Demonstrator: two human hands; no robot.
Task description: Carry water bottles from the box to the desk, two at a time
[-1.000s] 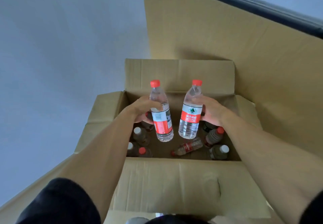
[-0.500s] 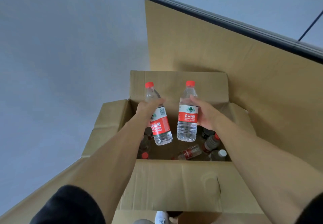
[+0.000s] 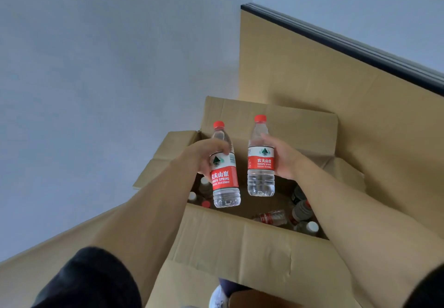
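- The left hand (image 3: 206,156), in the middle of the frame, is curled round the left bottle (image 3: 224,167) at its shoulder and upper label, fingers wrapped across the front.
- The left bottle is clear with a red cap and a red-and-white label; it leans slightly, cap toward the upper left, and its base hangs above the near wall of the box (image 3: 240,247).
- The right hand (image 3: 284,157), just right of centre, grips the right bottle (image 3: 261,158) from its right side, thumb up on the shoulder and fingers hidden behind the label.
- The right bottle stands close to upright, its red cap a little higher in the frame than the other's, and its base is above the open box.
- The two held bottles are side by side, near each other but not touching.
- The brown cardboard box sits in the lower middle of the frame with its flaps folded outward.
- More bottles (image 3: 274,217) lie and stand on the box floor, some at the left edge behind the left forearm, some at the right.
- A tall cardboard panel (image 3: 312,67) with a dark top edge rises behind the box, in the upper right.
- Dark sleeves (image 3: 91,281) show at the bottom corners.
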